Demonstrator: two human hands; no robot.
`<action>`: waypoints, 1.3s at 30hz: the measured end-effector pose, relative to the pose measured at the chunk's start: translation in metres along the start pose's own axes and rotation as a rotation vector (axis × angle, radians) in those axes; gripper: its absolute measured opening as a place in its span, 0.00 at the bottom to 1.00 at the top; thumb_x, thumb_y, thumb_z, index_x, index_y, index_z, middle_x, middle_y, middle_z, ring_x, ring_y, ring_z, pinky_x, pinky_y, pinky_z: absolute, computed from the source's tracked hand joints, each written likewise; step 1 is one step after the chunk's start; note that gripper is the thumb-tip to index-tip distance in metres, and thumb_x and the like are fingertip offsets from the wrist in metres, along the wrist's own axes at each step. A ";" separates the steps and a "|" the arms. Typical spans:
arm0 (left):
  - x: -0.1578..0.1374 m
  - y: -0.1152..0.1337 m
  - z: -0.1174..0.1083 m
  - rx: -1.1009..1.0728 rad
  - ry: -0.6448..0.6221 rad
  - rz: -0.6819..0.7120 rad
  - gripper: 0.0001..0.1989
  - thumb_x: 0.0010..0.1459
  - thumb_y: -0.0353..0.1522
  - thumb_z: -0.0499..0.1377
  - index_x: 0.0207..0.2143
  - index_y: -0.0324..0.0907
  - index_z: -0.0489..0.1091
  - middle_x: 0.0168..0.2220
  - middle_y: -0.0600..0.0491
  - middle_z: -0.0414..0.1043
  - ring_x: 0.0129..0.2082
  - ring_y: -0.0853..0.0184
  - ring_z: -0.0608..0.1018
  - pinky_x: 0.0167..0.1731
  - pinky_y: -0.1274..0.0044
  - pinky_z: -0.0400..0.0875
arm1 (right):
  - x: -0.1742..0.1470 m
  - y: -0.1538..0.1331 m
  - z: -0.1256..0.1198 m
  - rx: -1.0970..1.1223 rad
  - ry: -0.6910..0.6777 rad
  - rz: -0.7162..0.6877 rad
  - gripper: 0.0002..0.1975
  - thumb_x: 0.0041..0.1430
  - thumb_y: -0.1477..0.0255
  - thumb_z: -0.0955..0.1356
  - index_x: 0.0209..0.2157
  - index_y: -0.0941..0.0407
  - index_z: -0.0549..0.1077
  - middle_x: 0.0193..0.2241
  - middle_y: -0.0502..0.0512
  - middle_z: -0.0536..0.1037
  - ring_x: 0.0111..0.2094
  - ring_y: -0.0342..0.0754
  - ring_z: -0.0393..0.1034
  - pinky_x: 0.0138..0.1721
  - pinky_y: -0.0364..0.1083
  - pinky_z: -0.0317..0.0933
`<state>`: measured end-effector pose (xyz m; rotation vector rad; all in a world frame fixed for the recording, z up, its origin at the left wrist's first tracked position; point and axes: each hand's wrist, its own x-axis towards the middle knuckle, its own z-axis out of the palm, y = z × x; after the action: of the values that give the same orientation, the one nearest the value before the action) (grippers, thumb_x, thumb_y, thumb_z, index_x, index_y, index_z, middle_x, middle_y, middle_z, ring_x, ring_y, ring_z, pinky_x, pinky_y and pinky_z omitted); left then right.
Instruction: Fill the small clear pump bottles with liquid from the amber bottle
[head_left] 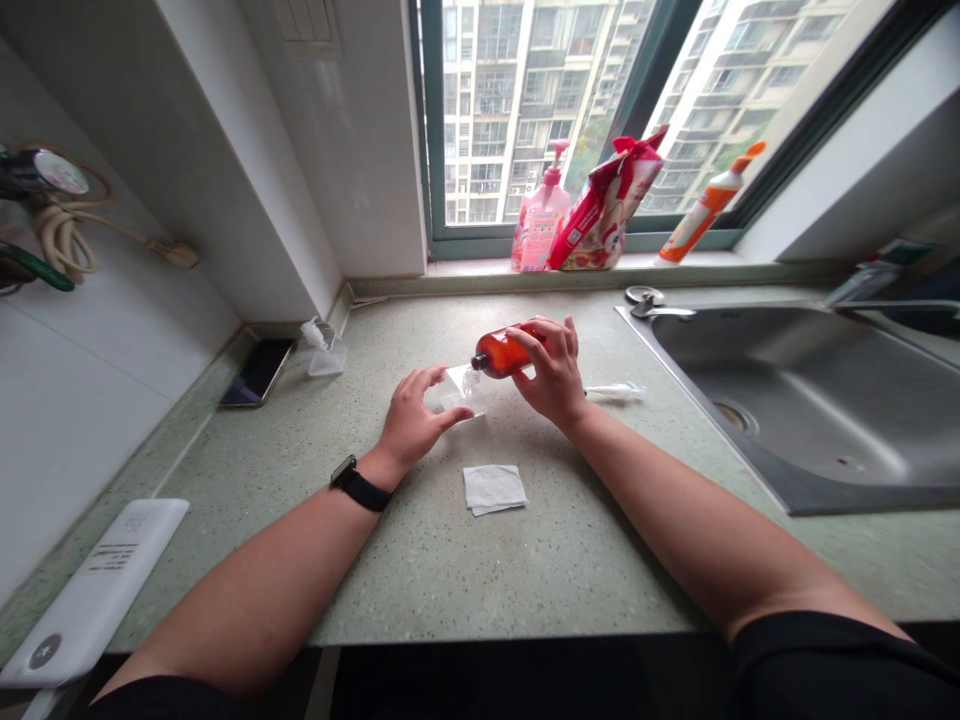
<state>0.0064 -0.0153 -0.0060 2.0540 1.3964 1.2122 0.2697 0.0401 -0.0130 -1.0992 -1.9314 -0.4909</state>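
My right hand [551,370] is wrapped round an amber bottle [504,353]. The bottle is tipped almost level, its dark neck pointing left. Just under its mouth is a small clear plastic container [457,397] on the counter, which my left hand [412,415] holds between thumb and fingers. Something clear shows between the mouth and the container; whether it is flowing liquid, I cannot tell. Nearer to me lies a folded white tissue [495,488]. A thin white item in clear wrapping [616,391] lies beyond my right wrist, partly hidden.
A steel sink [810,390] takes up the right side. At back left are a clear plastic piece with a white nozzle [324,350] and a phone [257,372]. A white power bank [97,590] lies at front left. A pink pump bottle [541,225] stands on the windowsill.
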 end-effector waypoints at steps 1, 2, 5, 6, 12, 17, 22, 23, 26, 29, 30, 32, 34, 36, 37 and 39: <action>0.000 0.000 0.000 -0.001 -0.001 -0.003 0.35 0.51 0.45 0.80 0.57 0.46 0.74 0.53 0.47 0.80 0.52 0.53 0.83 0.58 0.60 0.76 | 0.000 0.000 0.000 -0.004 -0.009 0.006 0.38 0.59 0.78 0.71 0.67 0.41 0.63 0.58 0.57 0.72 0.65 0.63 0.66 0.75 0.74 0.47; 0.000 0.000 0.000 -0.003 -0.002 -0.006 0.35 0.50 0.45 0.80 0.57 0.46 0.74 0.53 0.47 0.80 0.52 0.53 0.83 0.58 0.60 0.76 | 0.000 0.000 0.000 -0.007 -0.015 0.011 0.38 0.59 0.78 0.71 0.68 0.41 0.63 0.58 0.57 0.72 0.65 0.63 0.66 0.75 0.74 0.47; 0.000 0.000 0.000 -0.008 -0.003 -0.010 0.35 0.50 0.45 0.80 0.57 0.46 0.74 0.53 0.47 0.81 0.52 0.53 0.83 0.58 0.59 0.76 | 0.000 0.000 0.000 -0.005 -0.005 0.007 0.37 0.60 0.78 0.71 0.67 0.41 0.63 0.58 0.57 0.72 0.65 0.63 0.66 0.75 0.74 0.47; 0.000 0.000 0.000 -0.009 -0.003 -0.010 0.35 0.50 0.45 0.80 0.57 0.46 0.74 0.53 0.47 0.81 0.52 0.53 0.83 0.58 0.59 0.76 | 0.000 0.000 0.000 -0.003 0.002 0.004 0.37 0.60 0.78 0.71 0.67 0.41 0.63 0.58 0.57 0.72 0.65 0.63 0.67 0.75 0.74 0.47; 0.000 -0.001 -0.001 -0.012 -0.004 -0.011 0.35 0.51 0.45 0.80 0.57 0.47 0.74 0.53 0.46 0.81 0.52 0.52 0.83 0.58 0.58 0.77 | 0.000 0.000 0.000 0.001 0.005 -0.002 0.40 0.59 0.79 0.71 0.68 0.40 0.62 0.58 0.57 0.72 0.65 0.63 0.67 0.75 0.73 0.47; 0.000 0.000 -0.001 -0.015 -0.010 -0.016 0.35 0.51 0.44 0.80 0.58 0.46 0.74 0.54 0.46 0.80 0.53 0.52 0.83 0.59 0.58 0.76 | 0.001 -0.001 -0.001 0.011 0.037 -0.014 0.38 0.59 0.79 0.72 0.67 0.40 0.63 0.57 0.56 0.72 0.64 0.61 0.68 0.75 0.72 0.47; 0.000 0.000 0.000 -0.015 -0.004 -0.010 0.35 0.51 0.44 0.80 0.58 0.46 0.74 0.53 0.47 0.80 0.52 0.53 0.83 0.58 0.59 0.77 | 0.000 0.001 0.000 0.005 0.003 0.003 0.40 0.58 0.79 0.72 0.68 0.39 0.62 0.59 0.56 0.72 0.66 0.62 0.66 0.76 0.72 0.46; 0.000 0.000 0.000 -0.013 -0.002 -0.009 0.35 0.51 0.45 0.80 0.58 0.47 0.74 0.53 0.47 0.80 0.52 0.53 0.83 0.58 0.59 0.77 | 0.000 0.002 0.000 0.002 -0.004 0.004 0.41 0.58 0.79 0.72 0.69 0.39 0.62 0.59 0.56 0.72 0.66 0.62 0.66 0.76 0.72 0.46; -0.001 0.000 0.000 -0.009 -0.003 -0.008 0.35 0.51 0.45 0.79 0.58 0.47 0.74 0.53 0.47 0.80 0.52 0.53 0.83 0.57 0.59 0.78 | -0.001 0.002 0.000 0.000 -0.013 0.007 0.41 0.58 0.79 0.72 0.69 0.39 0.62 0.59 0.56 0.72 0.66 0.62 0.65 0.75 0.73 0.46; -0.001 -0.001 0.000 -0.013 -0.006 -0.006 0.35 0.51 0.46 0.79 0.58 0.47 0.74 0.53 0.47 0.80 0.52 0.53 0.83 0.57 0.59 0.78 | -0.001 0.001 0.000 0.000 -0.019 0.020 0.40 0.59 0.78 0.71 0.69 0.39 0.62 0.59 0.57 0.72 0.66 0.63 0.66 0.75 0.74 0.46; -0.001 -0.001 0.000 -0.016 -0.006 -0.005 0.35 0.51 0.46 0.79 0.58 0.47 0.74 0.53 0.47 0.80 0.52 0.53 0.83 0.57 0.59 0.78 | -0.001 0.001 0.000 0.000 -0.016 0.020 0.39 0.59 0.78 0.71 0.69 0.40 0.63 0.59 0.57 0.72 0.66 0.63 0.66 0.75 0.74 0.46; 0.000 -0.001 0.000 -0.023 -0.006 -0.005 0.35 0.51 0.46 0.79 0.58 0.47 0.74 0.53 0.47 0.80 0.52 0.53 0.83 0.57 0.60 0.78 | 0.000 0.000 -0.001 -0.001 -0.003 0.014 0.37 0.60 0.78 0.71 0.68 0.40 0.63 0.59 0.57 0.72 0.66 0.63 0.66 0.75 0.73 0.46; 0.000 -0.001 0.000 -0.027 -0.007 -0.007 0.35 0.51 0.46 0.79 0.58 0.47 0.74 0.53 0.46 0.80 0.52 0.53 0.83 0.57 0.60 0.78 | 0.000 -0.001 -0.001 -0.006 -0.002 0.012 0.36 0.61 0.78 0.71 0.67 0.41 0.64 0.59 0.58 0.72 0.66 0.63 0.66 0.75 0.72 0.47; 0.000 -0.002 0.001 -0.027 -0.010 -0.008 0.35 0.52 0.46 0.79 0.58 0.47 0.74 0.53 0.46 0.79 0.52 0.53 0.83 0.57 0.60 0.78 | 0.000 -0.001 -0.002 -0.016 -0.018 0.021 0.37 0.61 0.77 0.71 0.68 0.41 0.64 0.59 0.57 0.72 0.66 0.63 0.66 0.75 0.73 0.46; 0.000 -0.001 0.001 -0.027 -0.012 -0.009 0.35 0.52 0.46 0.79 0.58 0.47 0.74 0.53 0.46 0.79 0.52 0.53 0.83 0.57 0.60 0.78 | 0.000 -0.001 -0.002 -0.020 -0.028 0.026 0.37 0.60 0.77 0.71 0.68 0.40 0.63 0.59 0.57 0.72 0.66 0.63 0.66 0.75 0.73 0.46; -0.001 -0.001 0.000 -0.029 -0.015 -0.010 0.35 0.52 0.46 0.79 0.58 0.47 0.74 0.53 0.46 0.79 0.52 0.53 0.83 0.57 0.59 0.78 | 0.000 0.000 -0.002 -0.017 -0.036 0.031 0.38 0.60 0.78 0.71 0.69 0.40 0.63 0.59 0.57 0.72 0.66 0.64 0.66 0.75 0.74 0.46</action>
<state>0.0060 -0.0152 -0.0073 2.0301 1.3728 1.2032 0.2703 0.0389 -0.0122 -1.1542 -1.9417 -0.4746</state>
